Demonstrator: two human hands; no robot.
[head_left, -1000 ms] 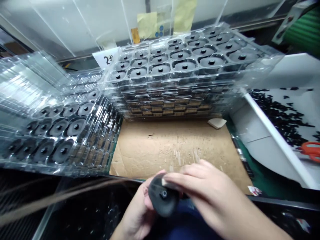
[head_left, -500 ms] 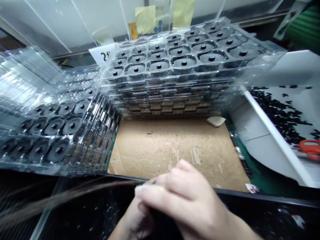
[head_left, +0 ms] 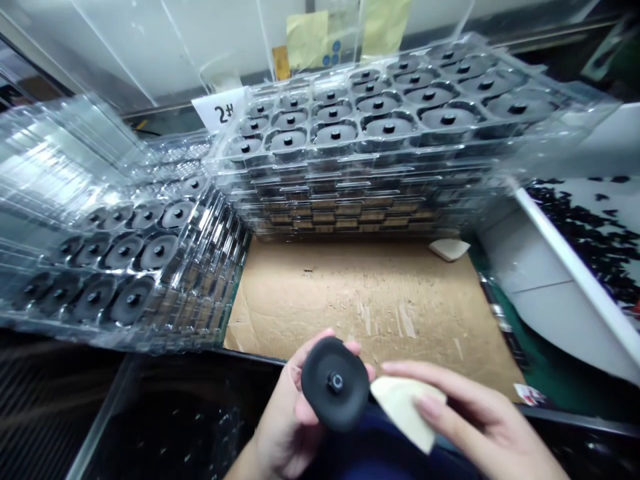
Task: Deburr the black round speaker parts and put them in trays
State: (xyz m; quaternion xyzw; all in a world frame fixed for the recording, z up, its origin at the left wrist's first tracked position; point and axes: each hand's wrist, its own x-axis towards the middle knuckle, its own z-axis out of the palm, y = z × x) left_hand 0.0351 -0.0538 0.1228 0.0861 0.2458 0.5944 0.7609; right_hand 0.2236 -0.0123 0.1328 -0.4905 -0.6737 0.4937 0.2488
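A black rounded disc with a short centre stem [head_left: 336, 393] faces up in my left hand [head_left: 287, 417], whose fingers wrap round its edge. My right hand [head_left: 480, 417] pinches a pale cream pad [head_left: 407, 407] between thumb and fingers. The pad's tip is close to the disc's right edge; whether they touch I cannot tell. Both hands are over the near edge of a brown cardboard sheet [head_left: 345, 287].
Stacked clear plastic trays [head_left: 360, 160] of similar discs stand at the back, with another tray stack [head_left: 165, 293] at left. On the right, a white bin [head_left: 565, 247] holds small black parts. Another cream pad [head_left: 449, 249] lies on the cardboard. A paper label [head_left: 219, 110] reads "2#".
My hands were overlapped, with the right covering the left. Now they are apart, and the disc and the cream pad show plainly. The whole view has shifted slightly.
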